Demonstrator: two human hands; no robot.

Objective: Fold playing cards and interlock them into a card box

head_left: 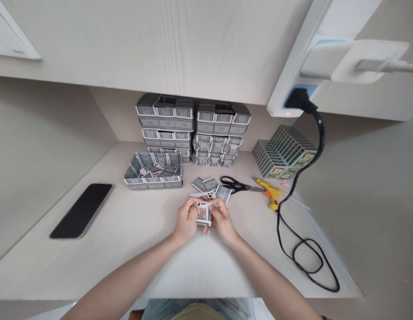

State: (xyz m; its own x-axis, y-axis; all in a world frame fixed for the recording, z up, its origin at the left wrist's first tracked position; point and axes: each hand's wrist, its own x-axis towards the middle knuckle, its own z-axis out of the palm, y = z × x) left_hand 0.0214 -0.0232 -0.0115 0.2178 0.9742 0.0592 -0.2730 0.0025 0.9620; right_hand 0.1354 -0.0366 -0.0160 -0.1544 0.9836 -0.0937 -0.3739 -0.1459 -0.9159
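Note:
Between my two hands a playing card (203, 212) is held face up, a king-like figure on it and a patterned edge folded up along its near side. My left hand (187, 218) grips its left side, thumb on the face. My right hand (223, 221) pinches the right side the same way. Just beyond my fingers lie loose playing cards (205, 183), some back up and one face up, partly hidden by my hands. Black-handled scissors (238, 184) rest right of these cards, closed blades pointing right.
An open box made of cards (153, 183) holds loose cards. Stacked card boxes (223, 124) stand behind. Right are a yellow glue gun (271, 192), its looping black cord (304, 269), green-edged card stacks (283, 151) and a power strip (279, 100). A phone (81, 211) lies left.

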